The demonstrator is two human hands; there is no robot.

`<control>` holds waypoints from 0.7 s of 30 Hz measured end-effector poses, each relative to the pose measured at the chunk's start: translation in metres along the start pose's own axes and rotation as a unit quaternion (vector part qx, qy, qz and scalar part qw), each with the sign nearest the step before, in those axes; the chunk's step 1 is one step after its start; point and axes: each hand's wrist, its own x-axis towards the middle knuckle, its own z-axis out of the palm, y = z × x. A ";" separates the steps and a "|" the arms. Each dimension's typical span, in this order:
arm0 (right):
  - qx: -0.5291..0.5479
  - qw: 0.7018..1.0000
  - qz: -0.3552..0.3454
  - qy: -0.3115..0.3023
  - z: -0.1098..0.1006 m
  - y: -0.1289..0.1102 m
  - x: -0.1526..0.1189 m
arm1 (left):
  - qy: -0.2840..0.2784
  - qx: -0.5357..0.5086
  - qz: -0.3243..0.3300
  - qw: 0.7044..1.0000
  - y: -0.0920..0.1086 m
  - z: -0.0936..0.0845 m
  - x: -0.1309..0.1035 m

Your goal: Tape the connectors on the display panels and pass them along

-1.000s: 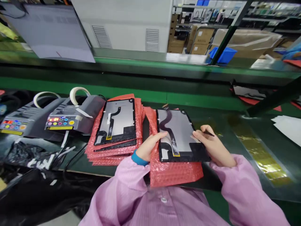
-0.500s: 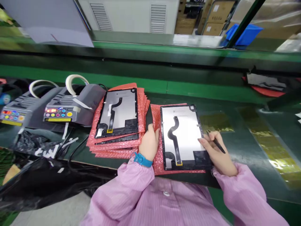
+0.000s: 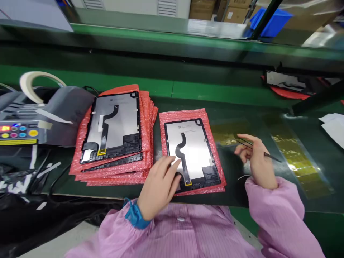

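Note:
A tablet screen panel [image 3: 197, 150], silver-backed with a black frame and a dark ribbon cable, lies on a red bubble-wrap bag [image 3: 182, 115] in front of me. My left hand [image 3: 158, 182] rests over the panel's lower left edge, fingers spread and holding nothing. To the right of the panel, my right hand [image 3: 259, 161] is raised over the bench with dark tweezers [image 3: 271, 156] in its fingers. Strips of amber film [image 3: 229, 130] lie beyond that hand. On the left, another screen panel [image 3: 120, 122] tops a stack of red bubble-wrap bags [image 3: 146, 139].
A grey machine with coloured buttons [image 3: 64, 122] stands at the left, a tape roll [image 3: 28, 84] on it. More amber film [image 3: 298, 152] and white papers [image 3: 334, 127] lie at the right. Another panel [image 3: 286, 82] sits on red wrap at the back right.
My right hand has let go of the panel's right edge and moved right with the tweezers. My left hand has come over the panel's lower left. The panel now lies within the bag's outline.

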 end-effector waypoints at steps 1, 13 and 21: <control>0.026 1.000 0.013 0.001 -0.003 0.005 0.005 | -0.023 -0.006 0.047 0.999 -0.001 0.002 -0.005; 0.021 0.998 0.057 0.005 0.004 0.024 0.011 | -0.121 0.011 0.185 0.975 -0.008 0.020 -0.012; 0.001 0.998 0.061 -0.013 0.004 0.018 0.019 | -0.100 -0.015 0.160 0.982 -0.004 0.020 -0.010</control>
